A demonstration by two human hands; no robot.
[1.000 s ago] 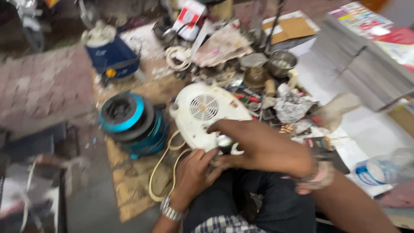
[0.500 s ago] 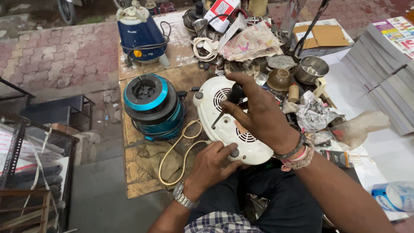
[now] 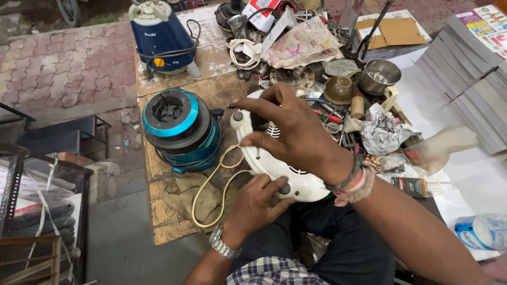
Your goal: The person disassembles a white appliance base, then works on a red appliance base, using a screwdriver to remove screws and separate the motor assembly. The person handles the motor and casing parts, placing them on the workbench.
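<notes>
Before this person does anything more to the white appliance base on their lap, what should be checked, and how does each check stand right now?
1. Left hand steadies the white base from below: ok.
2. Right hand has a firm hold of the tool on top: ok, though the tip is hidden.
3. Cream cord unplugged: cannot tell, its end is out of sight.
4. Cord clear of the hands: ok, it loops to the side on the wooden table.
5. Teal blender base far enough away: not ok, it sits close beside the work.
</notes>
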